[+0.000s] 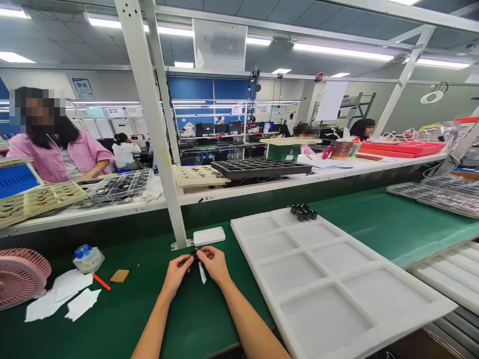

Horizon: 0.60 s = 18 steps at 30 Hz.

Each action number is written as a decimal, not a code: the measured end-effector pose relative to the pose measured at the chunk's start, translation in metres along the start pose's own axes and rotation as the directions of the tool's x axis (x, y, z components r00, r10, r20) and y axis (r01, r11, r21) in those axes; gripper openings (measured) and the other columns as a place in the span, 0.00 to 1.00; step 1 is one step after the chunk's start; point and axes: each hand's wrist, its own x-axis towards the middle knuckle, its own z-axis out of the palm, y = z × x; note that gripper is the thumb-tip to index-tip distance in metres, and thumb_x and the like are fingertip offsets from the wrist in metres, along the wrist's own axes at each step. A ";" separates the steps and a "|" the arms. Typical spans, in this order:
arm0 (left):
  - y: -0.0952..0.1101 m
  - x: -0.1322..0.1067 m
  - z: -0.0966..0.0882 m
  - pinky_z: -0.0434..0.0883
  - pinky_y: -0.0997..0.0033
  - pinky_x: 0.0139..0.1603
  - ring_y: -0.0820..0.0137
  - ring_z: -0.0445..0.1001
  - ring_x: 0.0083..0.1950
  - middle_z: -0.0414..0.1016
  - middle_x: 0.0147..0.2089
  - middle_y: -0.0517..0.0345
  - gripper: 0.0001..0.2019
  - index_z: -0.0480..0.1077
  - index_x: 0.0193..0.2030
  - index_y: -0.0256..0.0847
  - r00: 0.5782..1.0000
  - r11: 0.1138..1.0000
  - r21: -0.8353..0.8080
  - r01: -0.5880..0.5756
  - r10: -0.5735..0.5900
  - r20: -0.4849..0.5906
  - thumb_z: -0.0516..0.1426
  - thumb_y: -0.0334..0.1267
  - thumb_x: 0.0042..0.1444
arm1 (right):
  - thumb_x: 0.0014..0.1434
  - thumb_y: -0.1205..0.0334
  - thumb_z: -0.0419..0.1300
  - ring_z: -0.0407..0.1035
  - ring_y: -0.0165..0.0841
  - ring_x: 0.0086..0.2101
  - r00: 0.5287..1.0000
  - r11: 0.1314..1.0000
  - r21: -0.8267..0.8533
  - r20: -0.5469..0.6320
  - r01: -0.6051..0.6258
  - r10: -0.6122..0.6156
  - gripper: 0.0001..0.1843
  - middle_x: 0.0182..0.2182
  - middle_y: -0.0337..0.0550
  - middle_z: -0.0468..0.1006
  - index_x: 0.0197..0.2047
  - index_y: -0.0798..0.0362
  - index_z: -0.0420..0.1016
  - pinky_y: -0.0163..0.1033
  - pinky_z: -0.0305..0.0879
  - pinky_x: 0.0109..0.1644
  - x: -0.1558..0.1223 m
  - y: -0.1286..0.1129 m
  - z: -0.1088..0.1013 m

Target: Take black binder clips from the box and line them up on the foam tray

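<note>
My left hand and my right hand meet over the green mat, fingers pinched together on a small black part held between them. A thin white stick-like tool shows just under my right hand. A white rectangular box lies just beyond my hands by the frame post. To the right lies a large white foam tray with several compartments. A pile of small black parts sits in its far corner.
A pink fan, a small bottle with a blue cap, paper scraps, a red pen and a brown pad lie at the left. A slanted white frame post stands ahead. Across the shelf a person in pink works among part trays.
</note>
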 end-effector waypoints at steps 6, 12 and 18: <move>-0.001 0.000 -0.001 0.61 0.73 0.28 0.73 0.65 0.25 0.73 0.24 0.57 0.31 0.80 0.39 0.32 0.999 0.999 -0.036 0.013 -0.015 -0.050 0.70 0.60 0.38 | 0.57 0.49 0.67 0.60 0.29 0.23 1.000 1.000 -0.031 -0.002 -0.004 0.004 0.17 0.26 0.40 0.76 0.39 0.55 0.82 0.33 0.55 0.28 0.000 0.003 0.000; -0.008 0.002 -0.003 0.61 0.73 0.28 0.72 0.65 0.25 0.72 0.24 0.58 0.32 0.80 0.42 0.32 1.000 0.999 -0.038 -0.012 0.011 -0.028 0.69 0.60 0.41 | 0.58 0.49 0.66 0.61 0.29 0.24 1.000 0.999 -0.039 0.003 0.013 -0.013 0.17 0.27 0.41 0.76 0.39 0.55 0.82 0.34 0.55 0.28 0.002 0.005 -0.001; -0.008 0.003 -0.003 0.60 0.73 0.28 0.73 0.65 0.25 0.72 0.24 0.58 0.31 0.80 0.42 0.32 0.999 0.999 -0.038 -0.022 0.021 -0.029 0.69 0.60 0.41 | 0.56 0.47 0.67 0.59 0.29 0.22 0.999 1.000 -0.015 -0.037 -0.012 0.011 0.20 0.26 0.41 0.76 0.42 0.56 0.81 0.35 0.55 0.27 0.003 0.007 0.000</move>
